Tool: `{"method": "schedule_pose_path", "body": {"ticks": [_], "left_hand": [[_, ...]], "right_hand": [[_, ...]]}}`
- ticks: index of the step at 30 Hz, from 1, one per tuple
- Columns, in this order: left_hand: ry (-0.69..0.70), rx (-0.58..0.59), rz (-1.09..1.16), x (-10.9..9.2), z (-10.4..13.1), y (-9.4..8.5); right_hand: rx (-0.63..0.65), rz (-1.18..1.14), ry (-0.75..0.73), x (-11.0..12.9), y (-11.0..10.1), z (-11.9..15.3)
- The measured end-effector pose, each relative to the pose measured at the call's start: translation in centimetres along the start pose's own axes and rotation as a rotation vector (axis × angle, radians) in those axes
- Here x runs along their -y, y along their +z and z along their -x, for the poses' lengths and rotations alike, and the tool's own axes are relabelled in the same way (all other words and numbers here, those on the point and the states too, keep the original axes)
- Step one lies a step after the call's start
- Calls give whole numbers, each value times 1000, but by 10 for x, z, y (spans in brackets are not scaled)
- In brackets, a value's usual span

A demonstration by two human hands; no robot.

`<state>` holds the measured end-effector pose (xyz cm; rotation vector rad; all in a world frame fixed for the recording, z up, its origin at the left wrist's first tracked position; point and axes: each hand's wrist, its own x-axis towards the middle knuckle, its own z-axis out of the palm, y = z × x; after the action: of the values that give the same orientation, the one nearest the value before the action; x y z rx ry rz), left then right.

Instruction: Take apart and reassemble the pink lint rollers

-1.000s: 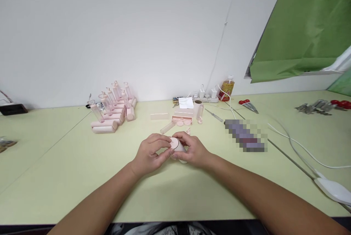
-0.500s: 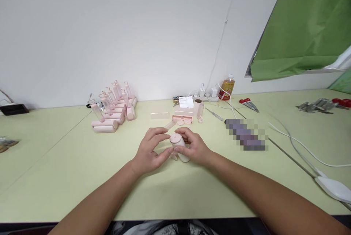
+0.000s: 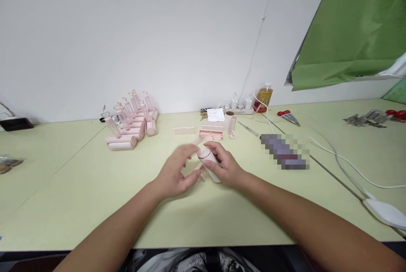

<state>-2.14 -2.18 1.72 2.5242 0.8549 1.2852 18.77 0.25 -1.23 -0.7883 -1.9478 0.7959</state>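
A pale pink cylinder (image 3: 212, 168) is gripped by my right hand (image 3: 229, 168), its flat round end tilted up and to the left. My left hand (image 3: 176, 174) is beside that end, fingers apart and a little blurred, with the thumb near the cylinder's side. A small pink piece (image 3: 202, 175) shows between the left thumb and the cylinder; whether the thumb touches it I cannot tell. Beyond the hands lie an open pink case (image 3: 211, 133) with round parts at its front, and a clear pinkish strip (image 3: 184, 130).
Several pink cylinders with clear tubes (image 3: 121, 143) stand at the left. Behind are a cardboard-coloured roll (image 3: 230, 115), a power strip (image 3: 242, 111) and a bottle (image 3: 264, 97). To the right are a screwdriver (image 3: 248, 128), a pixelated object (image 3: 283, 152), pliers (image 3: 288, 117) and white cables (image 3: 352, 173).
The cylinder now leans more to the left in my right hand. My left fingers have lifted and blurred near its round end. The view has shifted slightly.
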Motion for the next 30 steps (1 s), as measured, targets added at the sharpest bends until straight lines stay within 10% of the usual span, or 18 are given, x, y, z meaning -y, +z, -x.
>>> {"method": "schedule_pose_path", "body": {"ticks": [3, 12, 30], "left_hand": [[-39, 285, 47, -3, -1, -2], [-90, 185, 13, 0, -2, 0], [-256, 532, -171, 11, 3, 10]], "right_hand": [[21, 53, 11, -1, -1, 1], [-98, 57, -13, 2, -8, -2], [-461, -448, 402, 10, -14, -18]]}}
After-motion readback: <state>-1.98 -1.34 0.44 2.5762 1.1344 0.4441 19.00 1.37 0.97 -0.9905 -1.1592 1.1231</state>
